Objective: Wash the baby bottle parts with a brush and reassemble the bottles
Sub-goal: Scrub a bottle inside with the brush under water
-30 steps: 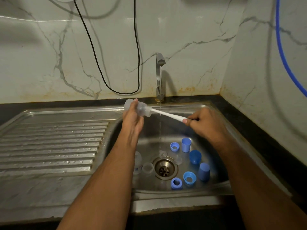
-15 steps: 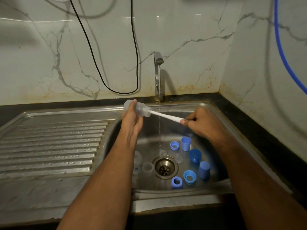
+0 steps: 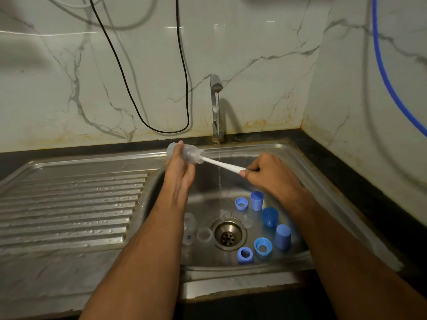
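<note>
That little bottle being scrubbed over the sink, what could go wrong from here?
1. The left hand holds the wet clear bottle while the right hand works the brush inside it; a hard push might knock it loose into the sink.
2. Small clear parts lie beside the open drain, under running water, and may shift.
</note>
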`<state>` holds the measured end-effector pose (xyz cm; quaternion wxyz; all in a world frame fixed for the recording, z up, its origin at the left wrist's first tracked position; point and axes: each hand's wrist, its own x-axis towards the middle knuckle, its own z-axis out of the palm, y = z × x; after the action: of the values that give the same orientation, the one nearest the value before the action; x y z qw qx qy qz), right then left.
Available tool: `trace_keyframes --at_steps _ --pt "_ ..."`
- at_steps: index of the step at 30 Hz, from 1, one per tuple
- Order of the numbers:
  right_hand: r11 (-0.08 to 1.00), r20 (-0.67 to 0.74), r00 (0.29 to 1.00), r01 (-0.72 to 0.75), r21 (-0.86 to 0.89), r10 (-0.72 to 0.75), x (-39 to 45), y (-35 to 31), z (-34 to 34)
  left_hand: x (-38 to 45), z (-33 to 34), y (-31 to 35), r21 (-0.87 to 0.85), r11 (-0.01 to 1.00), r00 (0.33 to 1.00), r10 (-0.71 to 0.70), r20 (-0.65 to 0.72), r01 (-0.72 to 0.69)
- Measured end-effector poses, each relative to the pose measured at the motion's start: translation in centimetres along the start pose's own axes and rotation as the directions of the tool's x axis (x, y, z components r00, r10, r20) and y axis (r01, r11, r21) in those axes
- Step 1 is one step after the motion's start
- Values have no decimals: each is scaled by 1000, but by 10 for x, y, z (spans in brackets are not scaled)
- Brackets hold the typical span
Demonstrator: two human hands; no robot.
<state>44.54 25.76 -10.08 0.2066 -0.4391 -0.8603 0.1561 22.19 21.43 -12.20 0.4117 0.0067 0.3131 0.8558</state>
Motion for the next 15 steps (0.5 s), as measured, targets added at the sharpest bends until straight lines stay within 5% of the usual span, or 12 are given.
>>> trace_keyframes --at_steps 4,10,15 --pt "997 80 995 55 57 -60 0 2 -19 2 1 -2 46 999 1000 6 -17 -5" --pt "998 -167 985 34 -52 -42 -2 3 -8 -1 2 -4 26 1000 1000 11 -24 -10" --pt "999 -26 998 -49 2 49 1 4 3 3 2 -5 67 998 1000 17 -19 -15"
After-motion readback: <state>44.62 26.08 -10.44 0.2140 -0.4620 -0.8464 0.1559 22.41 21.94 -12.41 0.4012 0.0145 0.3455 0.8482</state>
